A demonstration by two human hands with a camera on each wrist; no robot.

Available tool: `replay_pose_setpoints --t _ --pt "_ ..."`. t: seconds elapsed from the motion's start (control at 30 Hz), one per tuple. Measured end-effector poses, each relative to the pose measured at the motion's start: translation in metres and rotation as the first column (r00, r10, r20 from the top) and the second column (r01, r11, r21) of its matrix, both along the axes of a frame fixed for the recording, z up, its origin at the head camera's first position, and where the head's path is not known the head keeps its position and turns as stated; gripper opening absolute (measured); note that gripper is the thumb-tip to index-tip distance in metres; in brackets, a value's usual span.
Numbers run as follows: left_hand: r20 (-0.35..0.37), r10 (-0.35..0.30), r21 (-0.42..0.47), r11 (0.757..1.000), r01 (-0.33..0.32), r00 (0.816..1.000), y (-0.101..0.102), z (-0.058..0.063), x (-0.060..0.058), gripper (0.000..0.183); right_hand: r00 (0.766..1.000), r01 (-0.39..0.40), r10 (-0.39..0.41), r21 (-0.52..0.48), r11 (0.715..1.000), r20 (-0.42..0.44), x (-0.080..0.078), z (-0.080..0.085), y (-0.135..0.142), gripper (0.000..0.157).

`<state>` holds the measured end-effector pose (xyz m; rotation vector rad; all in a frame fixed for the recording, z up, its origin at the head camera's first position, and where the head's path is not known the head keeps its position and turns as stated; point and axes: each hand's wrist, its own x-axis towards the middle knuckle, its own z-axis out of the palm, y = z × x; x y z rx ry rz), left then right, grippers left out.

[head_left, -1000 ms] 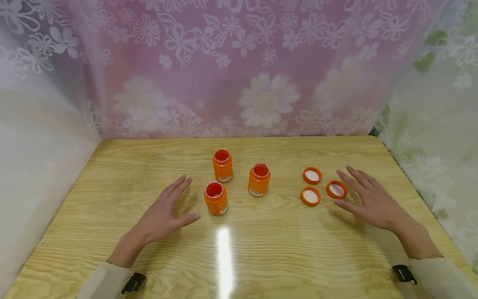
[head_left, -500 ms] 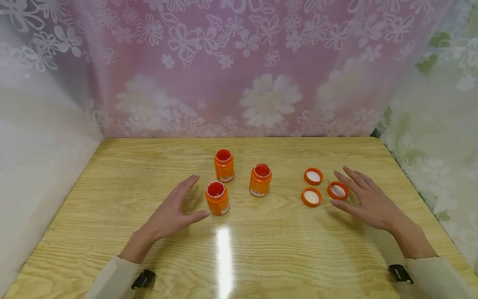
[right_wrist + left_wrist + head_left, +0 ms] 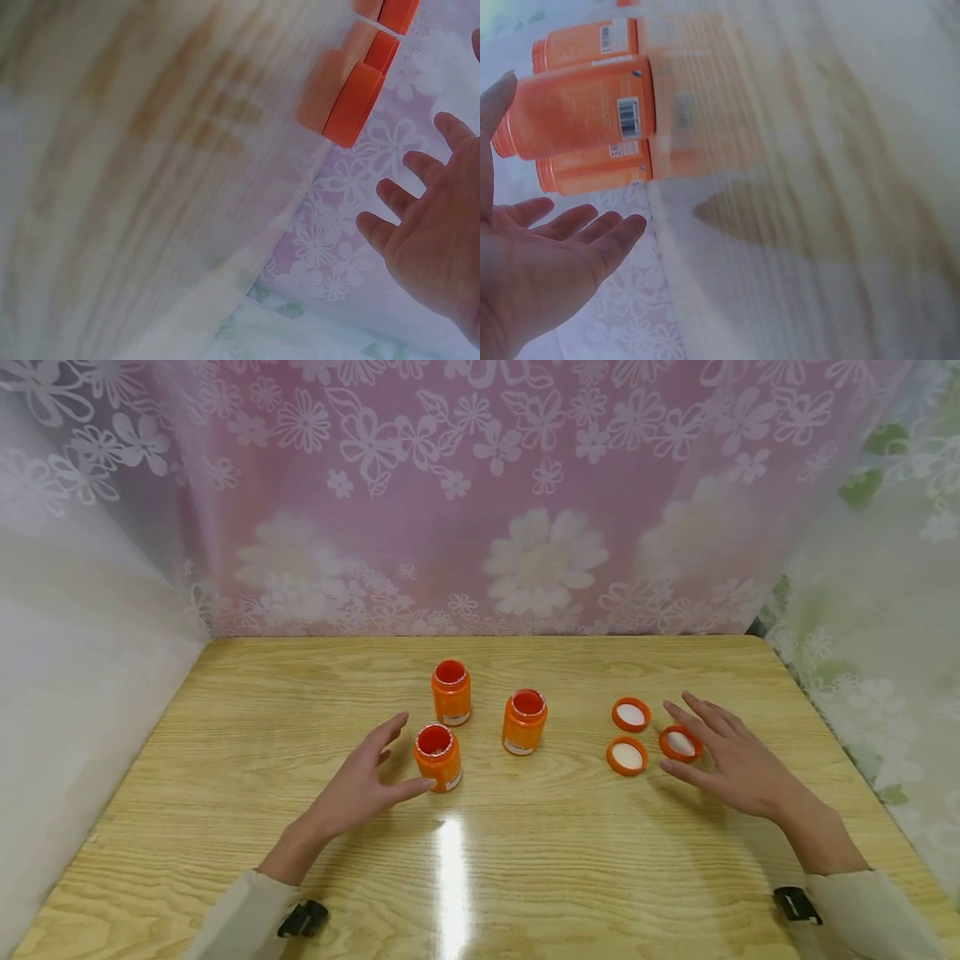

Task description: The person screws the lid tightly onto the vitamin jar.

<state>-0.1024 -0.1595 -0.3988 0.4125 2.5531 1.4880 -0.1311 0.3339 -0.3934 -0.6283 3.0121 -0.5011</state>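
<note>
Three orange jars without lids stand upright on the table. The front jar (image 3: 437, 758) is nearest my left hand (image 3: 362, 785), whose thumb and spread fingers stand on either side of it. In the left wrist view, a gap shows between those fingers (image 3: 592, 229) and the jar (image 3: 577, 112). Behind are the back jar (image 3: 452, 695) and the right jar (image 3: 524, 723). Three orange lids lie inner side up at the right. My right hand (image 3: 738, 768) hovers with spread fingers beside the rightmost lid (image 3: 681, 744), near the upper lid (image 3: 631, 715) and lower lid (image 3: 627, 757).
The wooden table (image 3: 555, 860) is glossy, with a bright reflection at its front middle. A pink flowered curtain (image 3: 420, 527) hangs along the back edge, and pale curtains (image 3: 82, 693) close in both sides.
My left hand has moved right and its fingers and thumb have come up around the front jar. The right hand has shifted slightly left over the rightmost lid.
</note>
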Motion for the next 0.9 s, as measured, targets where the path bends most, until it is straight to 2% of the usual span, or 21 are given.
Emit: replay_pose_setpoints --t 0.13,0.3,0.53,0.77,0.9 --pt "0.048 0.000 0.088 0.996 -0.004 0.999 0.005 0.000 -0.002 0.096 1.000 -0.013 0.013 0.000 1.000 -0.002 -0.001 0.000 -0.001 0.084" --pt "0.093 0.021 0.151 0.988 -0.035 0.995 0.010 -0.002 -0.004 0.092 1.000 -0.018 0.018 -0.002 1.000 0.000 -0.003 0.001 -0.001 0.084" --pt "0.128 0.035 0.193 0.979 -0.059 0.991 0.014 -0.003 -0.005 0.090 0.999 0.011 -0.012 0.010 1.000 0.041 -0.006 0.000 0.000 0.084" --pt "0.145 0.047 0.213 0.974 -0.078 0.988 0.018 -0.003 -0.006 0.092 0.997 0.004 -0.004 -0.001 1.000 0.080 -0.010 0.001 0.000 0.083" --pt "0.151 0.030 0.240 0.968 -0.066 0.988 0.021 -0.004 -0.009 0.091 0.994 0.002 -0.002 0.003 1.000 0.109 -0.012 0.000 0.000 0.082"
